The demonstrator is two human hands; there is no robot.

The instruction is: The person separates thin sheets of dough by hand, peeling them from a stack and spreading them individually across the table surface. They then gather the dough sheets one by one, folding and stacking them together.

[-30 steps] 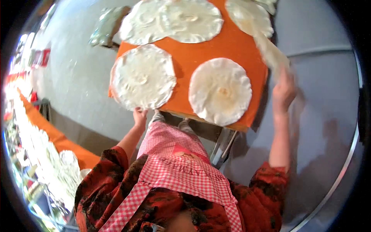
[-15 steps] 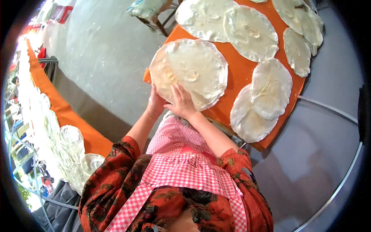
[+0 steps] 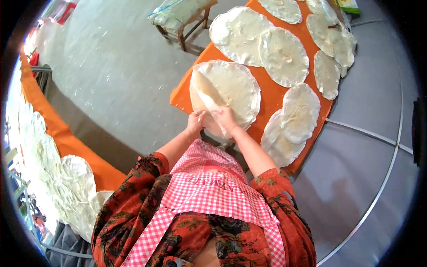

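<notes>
A thin, pale round dough sheet [image 3: 240, 91] lies at the near left corner of the orange-covered table [image 3: 184, 94]. Its left part is lifted and slants up in a fold, showing the layer beneath. My right hand [image 3: 224, 119] grips this raised edge, with the fingers closed round it. At the near rim, my left hand [image 3: 195, 123] pinches the sheet's edge beside the table's side. Part of the near edge hangs between my hands. The fingertips of both hands are partly hidden by the sheet.
Two overlapping round sheets [image 3: 296, 118] lie to the right, and several more [image 3: 284, 55] farther back. A stool with a plastic-wrapped top [image 3: 182, 15] stands beyond the table. On the left, another orange-covered table [image 3: 66, 142] bears many pale sheets.
The sheet's left part has been lifted and folded up. My right hand has gone from lying open on it to gripping the edge, and my left hand now pinches the rim. The view has shifted.
</notes>
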